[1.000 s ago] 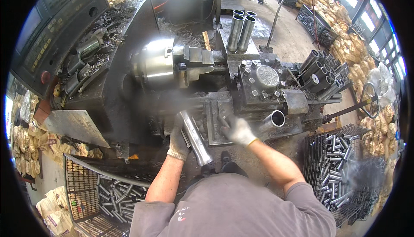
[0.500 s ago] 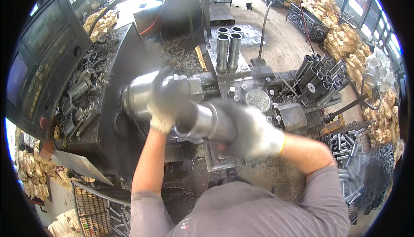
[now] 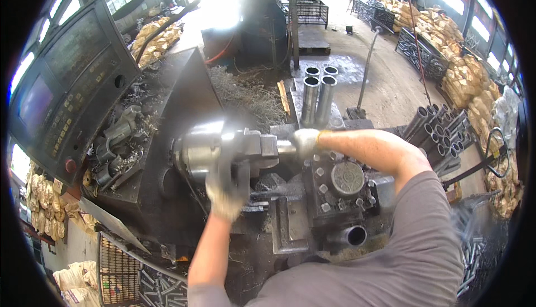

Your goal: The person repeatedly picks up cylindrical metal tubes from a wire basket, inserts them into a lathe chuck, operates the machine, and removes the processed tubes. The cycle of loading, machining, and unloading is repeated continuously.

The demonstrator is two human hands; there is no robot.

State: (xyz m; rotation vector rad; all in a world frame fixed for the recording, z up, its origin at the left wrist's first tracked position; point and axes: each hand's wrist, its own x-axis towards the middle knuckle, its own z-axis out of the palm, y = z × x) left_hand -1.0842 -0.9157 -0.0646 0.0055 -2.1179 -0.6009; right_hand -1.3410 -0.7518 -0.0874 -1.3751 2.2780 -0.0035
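Note:
My right hand [image 3: 307, 143], in a pale glove, is closed round the outer end of a shiny metal cylinder [image 3: 286, 147]. The cylinder's other end meets the jaws [image 3: 260, 145] of a lathe chuck [image 3: 204, 149]. My left hand [image 3: 225, 192], also gloved, is at the chuck's near side; its dark fingers are smeared by motion, so their grip is unclear. Below my right forearm sits a square tool post [image 3: 340, 187] with several bolts and a round cap [image 3: 348, 179]. A dark metal tube [image 3: 353, 235] lies on the near side of the tool post.
Several tubes [image 3: 318, 97] stand upright beyond my right hand. More tubes [image 3: 435, 134] are stacked at the right. A control panel [image 3: 67, 95] rises at the left. Metal shavings [image 3: 240, 97] lie behind the chuck. A wire basket [image 3: 118, 270] stands at the lower left.
Both hands were on a large tube before the chuck. Now my right hand is farther back, on the cylinder at the jaws, and my left is at the chuck's near side.

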